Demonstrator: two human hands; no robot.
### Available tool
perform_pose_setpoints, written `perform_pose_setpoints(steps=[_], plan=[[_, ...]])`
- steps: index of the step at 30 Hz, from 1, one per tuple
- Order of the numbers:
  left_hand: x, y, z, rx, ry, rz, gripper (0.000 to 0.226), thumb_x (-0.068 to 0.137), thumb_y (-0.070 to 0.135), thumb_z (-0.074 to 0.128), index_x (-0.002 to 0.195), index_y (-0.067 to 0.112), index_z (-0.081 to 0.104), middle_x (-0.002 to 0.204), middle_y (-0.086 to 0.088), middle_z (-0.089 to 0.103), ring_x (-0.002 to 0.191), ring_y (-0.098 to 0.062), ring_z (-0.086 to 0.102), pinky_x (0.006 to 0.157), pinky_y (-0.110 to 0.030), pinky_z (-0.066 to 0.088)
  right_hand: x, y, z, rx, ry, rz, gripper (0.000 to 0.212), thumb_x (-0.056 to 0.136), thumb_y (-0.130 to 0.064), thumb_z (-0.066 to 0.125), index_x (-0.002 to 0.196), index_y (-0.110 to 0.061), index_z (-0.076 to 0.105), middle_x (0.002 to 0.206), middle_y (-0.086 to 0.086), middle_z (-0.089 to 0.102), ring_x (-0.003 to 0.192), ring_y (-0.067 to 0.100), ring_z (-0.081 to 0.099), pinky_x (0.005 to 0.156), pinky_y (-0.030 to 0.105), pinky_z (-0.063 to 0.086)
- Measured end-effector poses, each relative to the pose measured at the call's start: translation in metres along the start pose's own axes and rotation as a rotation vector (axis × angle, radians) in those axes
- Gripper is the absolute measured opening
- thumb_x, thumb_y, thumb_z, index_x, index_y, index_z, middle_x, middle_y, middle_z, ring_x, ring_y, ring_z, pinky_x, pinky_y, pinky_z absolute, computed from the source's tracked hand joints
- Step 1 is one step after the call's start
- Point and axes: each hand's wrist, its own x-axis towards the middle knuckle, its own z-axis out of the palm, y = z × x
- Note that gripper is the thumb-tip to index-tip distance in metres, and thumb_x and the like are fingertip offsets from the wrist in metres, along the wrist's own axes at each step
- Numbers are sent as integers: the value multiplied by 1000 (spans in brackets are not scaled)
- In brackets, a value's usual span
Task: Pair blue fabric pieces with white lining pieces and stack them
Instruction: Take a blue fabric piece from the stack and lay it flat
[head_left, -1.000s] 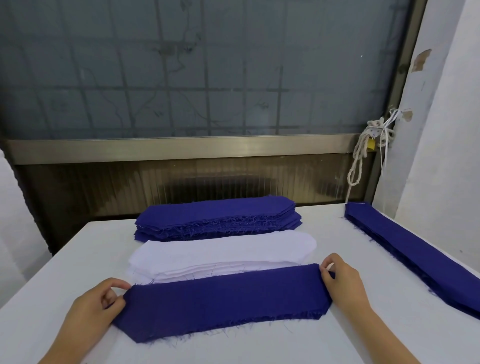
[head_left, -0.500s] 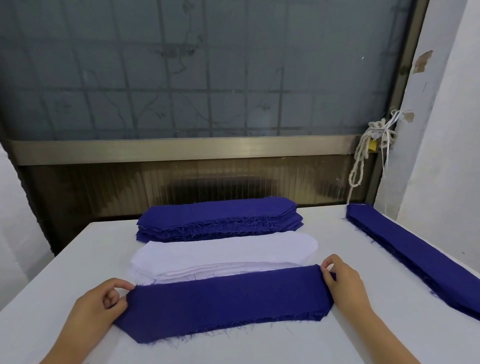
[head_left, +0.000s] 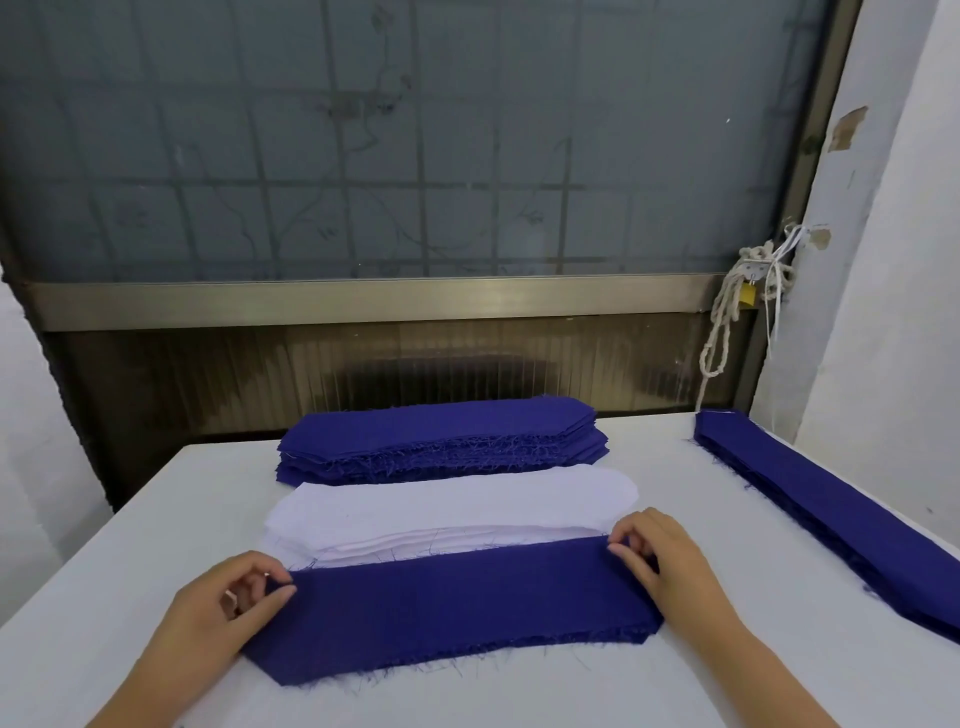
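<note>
A long blue fabric piece (head_left: 452, 608) with frayed edges lies flat on the white table (head_left: 727, 670) in front of me. My left hand (head_left: 218, 613) pinches its left end with curled fingers. At the piece's upper right corner my right hand (head_left: 660, 556) pinches the edge. Just behind lies a stack of white lining pieces (head_left: 457, 506), its near edge partly covered by the blue piece. Farther back sits a thick stack of blue fabric pieces (head_left: 441, 439).
A second long pile of blue pieces (head_left: 831, 514) runs along the table's right side next to the white wall. A frosted window with a metal sill stands behind the table, and a knotted rope (head_left: 737, 312) hangs at its right.
Both hands have curled their fingers tighter onto the ends of the front blue piece. The piece itself lies about where it was.
</note>
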Motion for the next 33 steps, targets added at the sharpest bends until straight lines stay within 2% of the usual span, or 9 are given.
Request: perform_pose_setpoints(steps=[4,9,13,16,21,24,28,30,33], plan=[[0,2,1,14,-131,-48,20,73,10,83,75,27,72,61,-7,56,52,-7,41,54,-15,36,2,2,2,40,-184,25,18,89,-17,67,79,-30,60,70,-4,54,68,7,45,65,19,40],[1,4,0,7,-145,-75,22,76,6,80,74,26,73,64,-12,58,52,-3,40,53,-15,35,2,4,3,23,-177,57,16,91,-22,63,79,-30,58,67,-4,54,66,6,46,63,18,39],[1,4,0,5,-151,-88,21,78,5,77,76,25,73,66,-12,58,54,-15,42,55,-17,37,1,3,3,15,-164,82,15,95,-24,58,80,-28,58,65,-9,55,66,6,48,64,19,40],[2,1,-1,-2,-179,-95,20,81,6,76,78,26,72,66,-11,58,54,-3,40,56,-17,37,1,2,2,-4,-158,90,16,97,-27,54,82,-26,57,68,-9,58,71,7,51,67,19,41],[16,5,-5,66,-305,-161,19,84,15,74,75,32,70,63,-4,59,52,-2,40,55,-16,36,13,-5,-4,-114,-223,111,22,99,-34,47,81,-25,55,65,-11,57,62,6,50,65,21,41],[36,13,1,108,-130,-168,19,84,18,73,70,31,71,66,-4,63,52,-6,47,54,-14,38,28,-17,0,-178,-169,89,26,100,-35,45,77,-25,54,64,-10,56,61,8,51,64,22,43],[63,32,25,106,135,-105,18,88,10,67,80,26,66,77,3,63,71,-14,57,61,-18,44,53,-49,25,-76,-103,-23,11,98,-27,50,88,-26,54,73,-12,55,67,4,49,64,23,43],[75,39,40,116,150,-88,16,89,11,64,83,26,65,81,5,62,74,-13,57,63,-19,44,66,-66,43,-41,-98,-98,5,97,-24,52,93,-26,55,79,-15,51,75,2,46,68,19,41],[84,42,60,145,57,-101,13,90,18,63,84,30,63,78,8,61,70,-10,57,64,-23,46,85,-86,73,-9,-120,-148,6,97,-22,52,100,-26,56,87,-11,51,83,3,43,74,17,39]])
